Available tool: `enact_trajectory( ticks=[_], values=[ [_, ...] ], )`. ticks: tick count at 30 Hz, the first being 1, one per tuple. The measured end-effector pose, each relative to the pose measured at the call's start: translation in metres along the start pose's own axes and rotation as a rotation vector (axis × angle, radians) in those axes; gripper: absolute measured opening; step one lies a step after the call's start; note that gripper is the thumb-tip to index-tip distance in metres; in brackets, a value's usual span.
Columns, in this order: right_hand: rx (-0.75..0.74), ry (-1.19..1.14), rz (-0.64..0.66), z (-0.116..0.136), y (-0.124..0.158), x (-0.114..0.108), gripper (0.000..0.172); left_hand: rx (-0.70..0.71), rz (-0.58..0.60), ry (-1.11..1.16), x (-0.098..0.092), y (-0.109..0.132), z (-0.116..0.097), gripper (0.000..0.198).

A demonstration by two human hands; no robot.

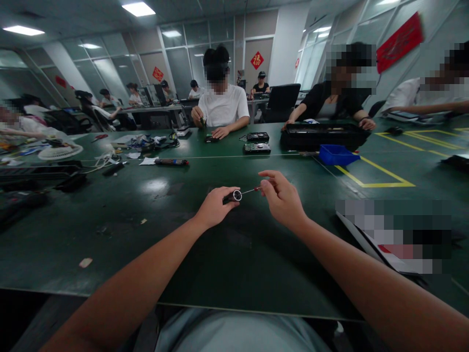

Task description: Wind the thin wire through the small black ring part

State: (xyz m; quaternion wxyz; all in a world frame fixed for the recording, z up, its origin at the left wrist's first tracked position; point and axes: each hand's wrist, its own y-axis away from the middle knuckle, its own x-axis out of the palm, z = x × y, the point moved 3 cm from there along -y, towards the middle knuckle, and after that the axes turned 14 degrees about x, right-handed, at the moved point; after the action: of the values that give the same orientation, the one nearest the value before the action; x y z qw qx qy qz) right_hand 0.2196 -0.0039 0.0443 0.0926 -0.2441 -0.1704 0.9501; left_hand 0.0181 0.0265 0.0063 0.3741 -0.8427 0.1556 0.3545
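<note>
In the head view, my left hand [216, 204] is closed around a black cylindrical device [227, 198], whose round end with a silver ring faces right. Most of its body is hidden by the fingers. A small screwdriver [251, 190] with a reddish handle is pinched in my right hand [282, 198]. Its thin metal shaft points left, with the tip at or near the ringed end; I cannot tell if they touch. Both hands are held above the green table [234, 264].
Across the table a person in white [223, 105] handles a small part. Two drive-like units [257, 147], a blue bin [337, 155] and a long black casing [322, 137] lie beyond my hands. Papers or a booklet [370, 244] lie to the right, a white fan grille [60, 151] far left.
</note>
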Motion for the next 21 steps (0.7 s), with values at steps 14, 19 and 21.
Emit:
enact_trajectory(
  ticks=[14, 19, 21],
  values=[
    [0.418, -0.654, 0.066, -0.032, -0.016, 0.016, 0.033, 0.023, 0.077, -0.07, -0.002, 0.0, -0.004, 0.041],
    [0.447, -0.663, -0.008, -0.035, -0.02, 0.01, 0.032, -0.005, 0.088, -0.098, -0.003, 0.0, -0.002, 0.039],
    [0.376, -0.582, -0.036, -0.032, -0.019, 0.008, 0.03, -0.014, 0.084, -0.097, -0.003, 0.0, -0.001, 0.039]
  ],
)
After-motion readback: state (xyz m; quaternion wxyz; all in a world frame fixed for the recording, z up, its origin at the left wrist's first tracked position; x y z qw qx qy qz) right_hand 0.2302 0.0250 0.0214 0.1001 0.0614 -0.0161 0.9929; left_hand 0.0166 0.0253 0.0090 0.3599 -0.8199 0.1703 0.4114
